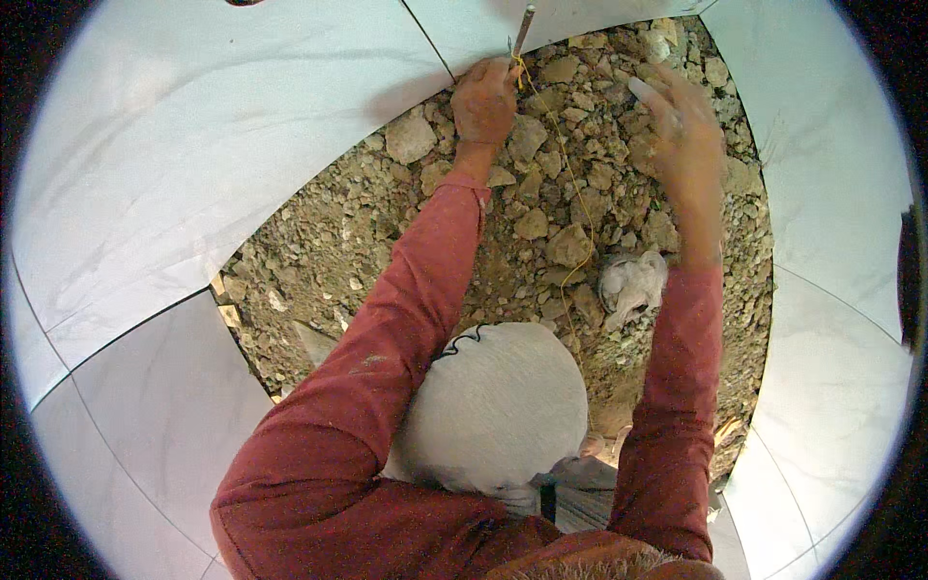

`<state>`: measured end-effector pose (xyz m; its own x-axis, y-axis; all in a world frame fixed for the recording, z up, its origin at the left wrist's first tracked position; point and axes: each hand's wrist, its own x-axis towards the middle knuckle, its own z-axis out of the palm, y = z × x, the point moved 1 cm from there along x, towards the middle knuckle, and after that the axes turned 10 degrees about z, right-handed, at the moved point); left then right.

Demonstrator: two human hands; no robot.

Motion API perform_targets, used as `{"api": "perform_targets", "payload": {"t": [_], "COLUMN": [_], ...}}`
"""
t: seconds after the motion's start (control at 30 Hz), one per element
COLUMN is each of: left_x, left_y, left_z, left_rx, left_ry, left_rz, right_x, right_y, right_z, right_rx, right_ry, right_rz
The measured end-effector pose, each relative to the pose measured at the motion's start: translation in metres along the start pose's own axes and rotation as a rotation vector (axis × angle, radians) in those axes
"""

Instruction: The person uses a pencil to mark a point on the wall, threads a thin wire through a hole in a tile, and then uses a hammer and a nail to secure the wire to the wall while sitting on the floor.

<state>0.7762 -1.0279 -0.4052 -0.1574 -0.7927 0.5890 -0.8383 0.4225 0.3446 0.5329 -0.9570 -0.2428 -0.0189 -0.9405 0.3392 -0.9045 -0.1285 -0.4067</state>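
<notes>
At the far edge of the rubble, my left hand [483, 104] is closed around the lower part of a thin metal rod [525, 29], which leans slightly and sticks up past the tile edge. Yellow string [586, 208] is tied to the rod beside my fingers and runs slackly back over the stones towards my knee. My right hand [684, 140] hovers over the rubble to the right, blurred by motion, its fingers apart with nothing seen in them. Below that hand, next to my forearm, lies a crumpled whitish bag or cloth [633, 288] dusted with dirt.
Broken stones and loose earth [551, 222] fill the untiled patch around my arms. Large pale marble-look tiles [242, 116] border it on the left, far side and right [831, 174]. My knee in light grey cloth [498, 401] takes up the near middle.
</notes>
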Motion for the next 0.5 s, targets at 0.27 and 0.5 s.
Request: {"api": "perform_targets", "payload": {"t": [0.27, 0.5], "left_x": [0.001, -0.002], "left_y": [0.010, 0.000], "left_z": [0.000, -0.001], "left_rx": [0.028, 0.071], "left_ry": [0.029, 0.105], "left_rz": [0.038, 0.123], "right_x": [-0.167, -0.154], "right_y": [0.156, 0.146], "right_z": [-0.018, -0.039], "right_rx": [-0.554, -0.521], "right_ry": [-0.246, -0.352], "right_rz": [0.371, 0.448]}}
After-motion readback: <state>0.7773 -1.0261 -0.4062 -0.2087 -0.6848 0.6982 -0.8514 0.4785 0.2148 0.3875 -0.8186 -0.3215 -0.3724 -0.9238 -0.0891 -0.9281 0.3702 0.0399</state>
